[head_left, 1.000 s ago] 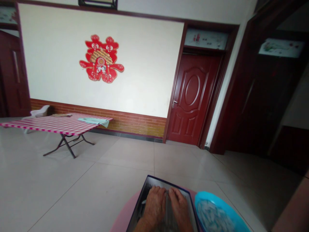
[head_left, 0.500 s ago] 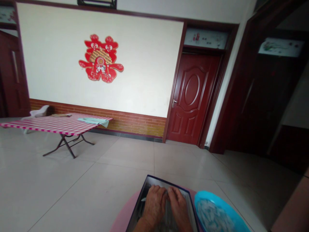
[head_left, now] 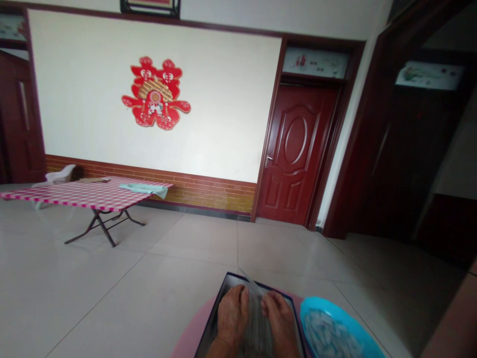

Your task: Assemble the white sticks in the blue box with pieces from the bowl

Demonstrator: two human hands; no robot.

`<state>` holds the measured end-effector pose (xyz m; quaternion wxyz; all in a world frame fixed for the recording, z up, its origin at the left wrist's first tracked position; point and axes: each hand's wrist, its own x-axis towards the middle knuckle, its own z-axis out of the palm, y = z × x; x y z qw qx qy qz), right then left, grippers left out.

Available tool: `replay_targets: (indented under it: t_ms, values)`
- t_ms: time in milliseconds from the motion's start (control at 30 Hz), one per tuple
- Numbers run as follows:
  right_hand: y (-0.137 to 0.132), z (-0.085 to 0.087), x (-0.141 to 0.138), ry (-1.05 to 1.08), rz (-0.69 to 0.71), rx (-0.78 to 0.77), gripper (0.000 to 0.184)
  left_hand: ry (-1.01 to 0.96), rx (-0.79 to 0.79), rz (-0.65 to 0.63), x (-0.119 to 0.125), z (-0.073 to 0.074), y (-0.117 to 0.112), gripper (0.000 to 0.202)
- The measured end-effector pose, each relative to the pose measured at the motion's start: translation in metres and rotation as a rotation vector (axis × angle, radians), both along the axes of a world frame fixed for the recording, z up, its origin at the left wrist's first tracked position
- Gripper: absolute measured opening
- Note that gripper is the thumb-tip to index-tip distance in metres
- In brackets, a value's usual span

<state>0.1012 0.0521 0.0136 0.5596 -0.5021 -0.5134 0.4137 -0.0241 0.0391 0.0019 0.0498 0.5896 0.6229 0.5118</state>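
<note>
My left hand (head_left: 231, 314) and my right hand (head_left: 280, 324) sit at the bottom of the view, inside a dark-rimmed flat tray (head_left: 219, 303). Between them rises a translucent, crinkled sheet (head_left: 255, 311), possibly plastic, and both hands seem to pinch its sides. Its upper corner stands past the tray's far rim. The tray rests on a round pink surface (head_left: 192, 330). Just right of my right hand, a bright blue plastic basin (head_left: 310, 308) holds pale whitish material (head_left: 326, 334), cut off by the frame's lower edge.
A folding table (head_left: 85, 196) with a pink checked cover stands far left, holding a pale green cloth (head_left: 143, 188). A polished tile floor (head_left: 186, 258) spreads between it and me. A dark red door (head_left: 296, 154) stands beyond. A pinkish-brown edge (head_left: 452, 323) intrudes at lower right.
My hands have drawn slightly apart, and the translucent sheet now stands higher between them, past the tray's far rim. The whole view has shifted a little.
</note>
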Motion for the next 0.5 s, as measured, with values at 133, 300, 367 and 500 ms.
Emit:
replay_targets:
  t_ms: [133, 300, 367, 500]
  values:
    - [-0.003, -0.003, -0.015, 0.037, 0.186, -0.068, 0.026, -0.185, -0.131, -0.038, -0.003, -0.001, 0.004, 0.045]
    - [-0.013, 0.003, -0.026, 0.058, 0.483, -0.144, 0.033, -0.263, -0.108, -0.067, -0.004, -0.002, 0.005, 0.052]
    - [-0.019, 0.009, -0.028, 0.057, 0.541, -0.166, 0.029, -0.315, -0.106, -0.071, -0.005, -0.003, 0.006, 0.054]
    - [-0.026, 0.018, -0.030, 0.061, 0.614, -0.231, 0.024, -0.445, -0.119, -0.121, -0.008, -0.004, 0.011, 0.056]
